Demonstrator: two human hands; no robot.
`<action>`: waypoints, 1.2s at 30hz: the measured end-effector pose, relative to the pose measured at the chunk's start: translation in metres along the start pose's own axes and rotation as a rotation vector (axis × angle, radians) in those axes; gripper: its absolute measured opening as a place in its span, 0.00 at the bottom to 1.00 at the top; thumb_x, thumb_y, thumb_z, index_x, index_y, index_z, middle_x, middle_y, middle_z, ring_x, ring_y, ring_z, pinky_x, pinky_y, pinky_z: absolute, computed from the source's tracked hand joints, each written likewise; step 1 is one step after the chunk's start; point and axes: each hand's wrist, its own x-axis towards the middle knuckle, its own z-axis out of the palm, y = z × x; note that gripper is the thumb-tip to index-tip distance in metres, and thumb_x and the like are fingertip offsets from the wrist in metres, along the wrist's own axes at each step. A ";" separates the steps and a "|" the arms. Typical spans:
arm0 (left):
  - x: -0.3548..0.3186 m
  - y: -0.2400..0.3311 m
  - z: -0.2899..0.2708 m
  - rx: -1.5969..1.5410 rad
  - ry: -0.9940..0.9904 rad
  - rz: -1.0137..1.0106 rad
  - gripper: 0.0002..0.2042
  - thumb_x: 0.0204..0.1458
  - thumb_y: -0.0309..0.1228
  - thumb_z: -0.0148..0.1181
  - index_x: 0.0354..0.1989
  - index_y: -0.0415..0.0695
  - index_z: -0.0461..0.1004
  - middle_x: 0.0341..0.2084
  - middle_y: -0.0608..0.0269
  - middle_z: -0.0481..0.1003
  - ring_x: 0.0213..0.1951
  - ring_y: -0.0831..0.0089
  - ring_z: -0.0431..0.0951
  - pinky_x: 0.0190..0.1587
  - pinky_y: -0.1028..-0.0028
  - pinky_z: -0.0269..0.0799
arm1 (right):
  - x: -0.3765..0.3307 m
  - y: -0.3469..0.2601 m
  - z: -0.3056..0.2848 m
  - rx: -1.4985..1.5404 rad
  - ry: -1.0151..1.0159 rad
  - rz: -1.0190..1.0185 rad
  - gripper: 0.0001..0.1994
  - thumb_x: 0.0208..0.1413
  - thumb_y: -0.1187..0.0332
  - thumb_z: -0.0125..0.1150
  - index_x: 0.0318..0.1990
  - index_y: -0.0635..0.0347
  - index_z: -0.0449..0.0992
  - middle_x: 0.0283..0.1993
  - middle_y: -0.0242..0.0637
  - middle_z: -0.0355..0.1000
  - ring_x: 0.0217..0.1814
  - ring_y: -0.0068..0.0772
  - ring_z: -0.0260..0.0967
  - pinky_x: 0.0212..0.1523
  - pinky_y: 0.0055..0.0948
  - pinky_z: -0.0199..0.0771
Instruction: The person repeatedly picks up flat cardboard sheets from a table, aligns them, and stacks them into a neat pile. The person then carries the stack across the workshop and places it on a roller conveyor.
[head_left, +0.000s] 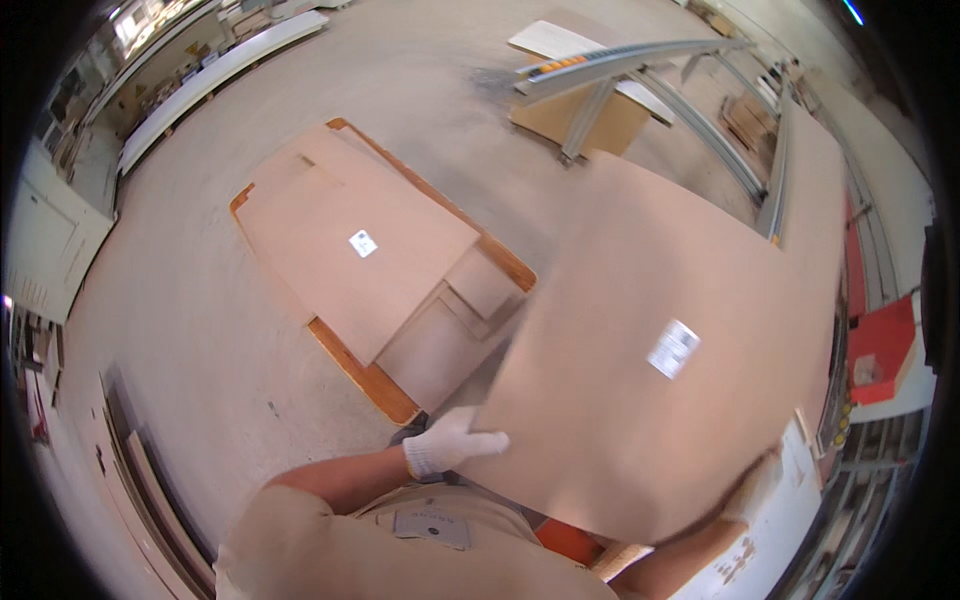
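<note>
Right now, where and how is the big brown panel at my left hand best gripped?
Probably by its opposite side edges, one hand from each side, clasping top and underside: the brown panel is broad and flat, and shows no handle. Your left hand grips its near left edge; your right hand is hidden.

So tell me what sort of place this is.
Probably a woodworking shop: the gloved left hand grips a large brown board, more boards lie stacked, and a metal frame stands nearby.
</note>
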 end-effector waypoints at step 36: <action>-0.138 -0.003 -0.104 0.585 1.368 -0.467 0.21 0.63 0.46 0.63 0.37 0.37 0.85 0.28 0.46 0.84 0.33 0.51 0.87 0.40 0.58 0.80 | -0.053 -0.078 0.412 -0.027 -0.513 -1.141 0.11 0.53 0.79 0.65 0.41 0.56 0.73 0.38 0.41 0.69 0.35 0.32 0.67 0.36 0.33 0.71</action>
